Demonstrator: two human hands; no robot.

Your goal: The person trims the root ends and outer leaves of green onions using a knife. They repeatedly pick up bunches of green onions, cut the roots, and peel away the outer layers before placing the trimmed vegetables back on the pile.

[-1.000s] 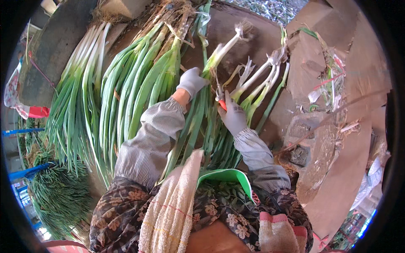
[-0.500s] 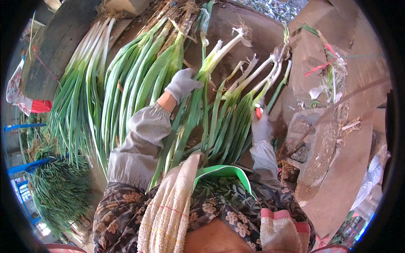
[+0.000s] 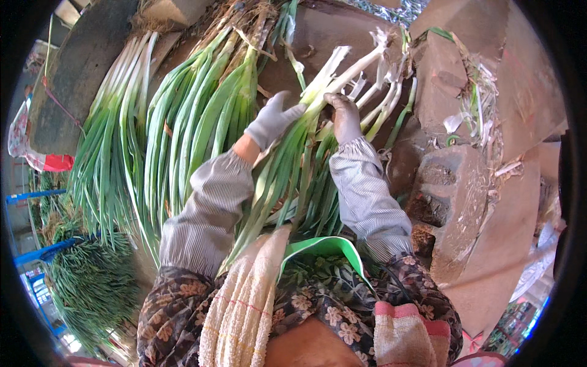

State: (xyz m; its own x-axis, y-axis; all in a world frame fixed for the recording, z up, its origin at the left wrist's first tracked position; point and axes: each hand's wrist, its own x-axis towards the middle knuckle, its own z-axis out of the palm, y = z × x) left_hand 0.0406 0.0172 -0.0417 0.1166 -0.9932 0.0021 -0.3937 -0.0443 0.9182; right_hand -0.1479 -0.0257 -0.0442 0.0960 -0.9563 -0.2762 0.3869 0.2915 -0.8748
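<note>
My right hand point(image 3: 345, 116), gloved and darkened at the fingertips, is closed on a thick green onion point(image 3: 318, 92) with a pale stalk and roots pointing up and right. My left hand point(image 3: 270, 121), in a light grey glove, is beside the same green onion from the left. Its thumb reaches the stalk's edge, while its other fingers are apart from the thumb. Beyond my right hand, more green onions point(image 3: 385, 110) lie with white ends upward, their leaves partly under my right forearm. Left of my left hand, a row of long green onions point(image 3: 202, 116) spreads over the surface.
A worn wooden board point(image 3: 79, 79) stands at the far left. Rough blocks point(image 3: 449, 202) and a strip of peeled scraps point(image 3: 483, 116) lie to the right. A large green bundle point(image 3: 92, 287) is at lower left beside a blue metal frame point(image 3: 43, 251).
My right hand has moved up and left from the right-hand green onions to the stalk by my left hand. The small red-orange thing at it no longer shows. My left thumb has spread from the fingers.
</note>
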